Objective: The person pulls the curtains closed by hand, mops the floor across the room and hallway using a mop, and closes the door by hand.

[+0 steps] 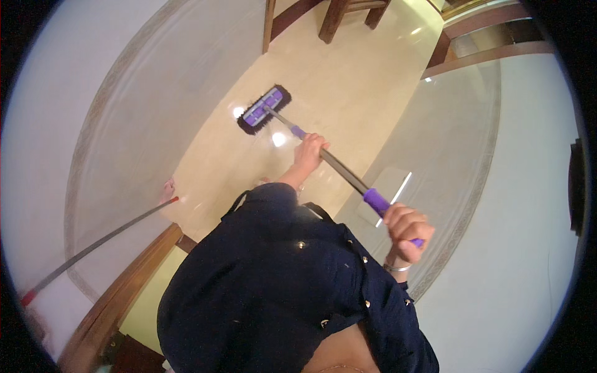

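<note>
A long-handled floor mop (pixel 347 171) slants across the middle of the view. Its purple and grey head (pixel 264 107), edged with a dark shaggy fringe, rests on the glossy beige floor tiles (pixel 354 88). My left hand (pixel 311 150) is wrapped around the metal shaft, just above a purple collar (pixel 297 132). Higher up, my right hand (pixel 408 231) grips the purple handle end (pixel 377 202), whose tip shows beyond my fingers. A silver-coloured bangle (pixel 397 267) circles the right wrist. My dark buttoned top hides much of the floor near my feet.
Tiled walls flank the narrow floor. At left a grey pole (pixel 100 242) with red ends leans beside a pinkish thing (pixel 169 187). A wooden door frame (pixel 126 291) stands lower left, wooden furniture legs (pixel 333 21) at the far end. A pale panel (pixel 385 193) is on the right wall.
</note>
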`<state>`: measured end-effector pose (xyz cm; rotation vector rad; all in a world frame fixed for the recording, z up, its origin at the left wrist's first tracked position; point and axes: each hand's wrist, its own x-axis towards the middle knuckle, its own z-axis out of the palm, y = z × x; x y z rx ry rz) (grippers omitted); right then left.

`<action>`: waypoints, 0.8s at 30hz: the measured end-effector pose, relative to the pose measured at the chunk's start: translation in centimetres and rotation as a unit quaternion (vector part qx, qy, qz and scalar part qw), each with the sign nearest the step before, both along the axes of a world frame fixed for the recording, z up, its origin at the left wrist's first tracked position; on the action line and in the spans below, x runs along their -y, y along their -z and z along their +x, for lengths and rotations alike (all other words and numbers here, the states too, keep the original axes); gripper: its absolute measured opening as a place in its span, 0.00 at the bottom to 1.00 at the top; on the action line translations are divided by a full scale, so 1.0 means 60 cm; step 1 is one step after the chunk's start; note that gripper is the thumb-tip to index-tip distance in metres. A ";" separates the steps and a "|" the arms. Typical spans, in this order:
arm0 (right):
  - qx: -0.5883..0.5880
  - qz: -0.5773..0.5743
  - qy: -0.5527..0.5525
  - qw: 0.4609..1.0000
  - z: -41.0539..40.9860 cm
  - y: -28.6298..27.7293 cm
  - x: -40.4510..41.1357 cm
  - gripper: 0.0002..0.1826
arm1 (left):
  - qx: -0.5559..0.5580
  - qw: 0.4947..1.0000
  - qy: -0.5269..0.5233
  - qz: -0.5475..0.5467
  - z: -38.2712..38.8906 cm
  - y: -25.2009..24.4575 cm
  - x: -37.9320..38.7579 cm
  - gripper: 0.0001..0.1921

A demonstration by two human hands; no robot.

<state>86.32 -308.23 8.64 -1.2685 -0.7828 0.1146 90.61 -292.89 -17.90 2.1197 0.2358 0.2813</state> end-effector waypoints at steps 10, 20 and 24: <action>-0.045 -0.196 -0.070 0.977 0.074 0.077 -0.028 0.13 | -0.049 0.996 -0.043 0.061 0.057 0.135 -0.037 0.04; -0.037 -0.066 -0.106 0.991 0.224 -0.050 0.072 0.16 | -0.054 0.998 -0.012 -0.015 0.080 -0.013 0.095 0.06; -0.067 0.017 -0.142 0.987 0.273 -0.045 0.090 0.17 | -0.118 0.992 0.041 -0.001 0.068 -0.031 0.103 0.08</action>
